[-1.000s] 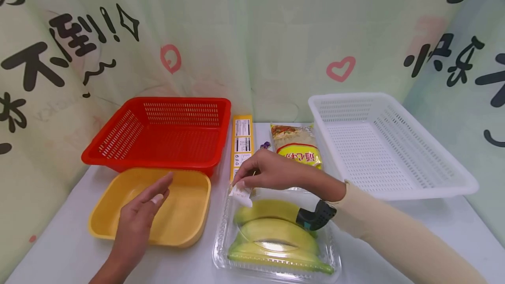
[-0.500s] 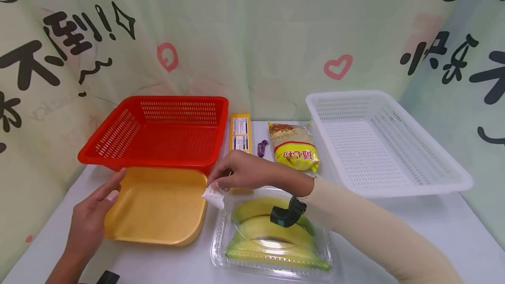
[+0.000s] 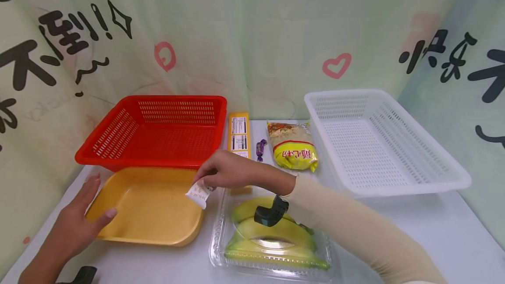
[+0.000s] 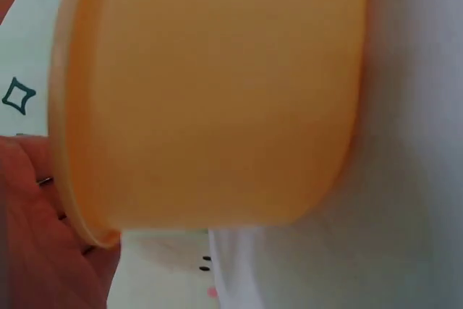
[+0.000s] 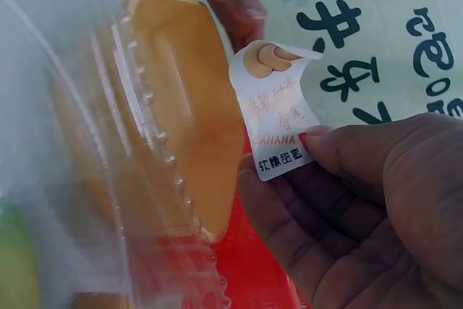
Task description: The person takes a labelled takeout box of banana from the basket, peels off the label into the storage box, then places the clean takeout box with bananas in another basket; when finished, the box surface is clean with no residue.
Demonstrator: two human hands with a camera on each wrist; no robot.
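Observation:
My right hand (image 3: 226,170) pinches a small white label (image 3: 198,194) between thumb and fingertips, over the right rim of a yellow plastic basin (image 3: 146,207). In the right wrist view the label (image 5: 273,110) is curled and bears a banana picture and the word BANANA. My left hand (image 3: 71,231) lies at the basin's left side, fingers straight along the outside and thumb spread over the rim. The left wrist view shows that hand (image 4: 43,236) right behind the rim. Under my right forearm is a clear lidded clamshell box (image 3: 217,249) with several green-yellow bananas (image 3: 272,231).
A red perforated basket (image 3: 177,143) stands behind the basin, a white one (image 3: 375,157) at the back right. Between them lie an orange-yellow box (image 3: 238,133), a purple-wrapped candy (image 3: 260,149) and a bag of pasta (image 3: 293,146). A printed curtain (image 3: 272,47) borders the white table.
My right hand has carried the label left from above the clamshell box to the basin's right rim. My left hand has moved left from over the basin to its left rim, with the thumb spreading.

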